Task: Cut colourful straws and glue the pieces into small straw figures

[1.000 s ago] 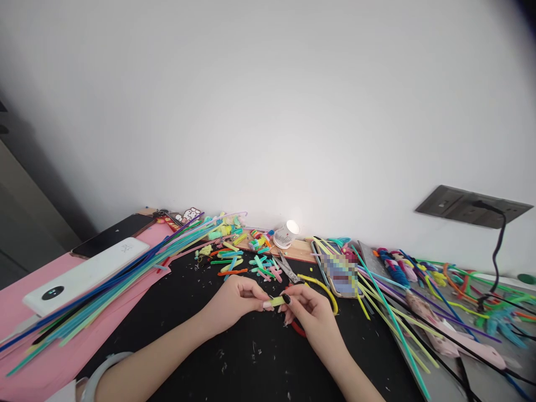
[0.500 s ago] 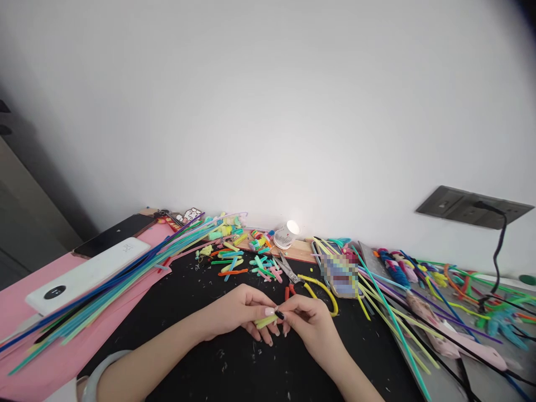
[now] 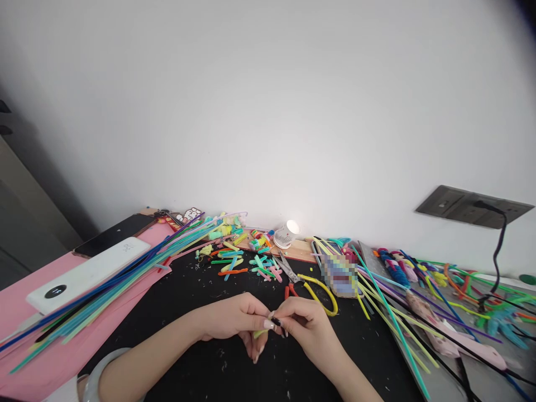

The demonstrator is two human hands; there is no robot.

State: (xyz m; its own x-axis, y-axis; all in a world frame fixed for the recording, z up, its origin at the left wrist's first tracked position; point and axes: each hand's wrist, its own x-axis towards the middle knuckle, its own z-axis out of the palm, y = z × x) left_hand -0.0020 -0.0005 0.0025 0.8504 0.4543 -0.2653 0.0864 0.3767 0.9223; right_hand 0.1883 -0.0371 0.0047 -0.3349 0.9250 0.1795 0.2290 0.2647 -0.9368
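My left hand (image 3: 234, 319) is closed, pinching short pale yellow pipe cleaner pieces (image 3: 259, 334) that are mostly hidden by the fingers. Right against it, my right hand (image 3: 307, 325) is closed too, thumb and fingertips meeting the left fingertips. A small black strip (image 3: 275, 321) shows between the two hands at the right fingertips; its kind is too small to make out. Just beyond the hands lie scissors (image 3: 312, 283) with yellow and red handles, blades apart. Cut pieces of coloured pipe cleaner (image 3: 230, 262) lie in small piles on the black mat (image 3: 218, 368).
Long pipe cleaners (image 3: 138, 279) cross a white power bank (image 3: 87, 273) on the left. A paper cup (image 3: 287, 234) tilts against the wall. To the right lie a phone (image 3: 341, 276), more long pipe cleaners (image 3: 397, 312), small yarn-like dolls (image 3: 393, 268) and a pink glue-gun-like tool (image 3: 469, 343).
Both hands have shifted slightly downward. My left fingers now cover more of the yellow pieces, with the lower fingers bent further down. The things on the table have not moved.
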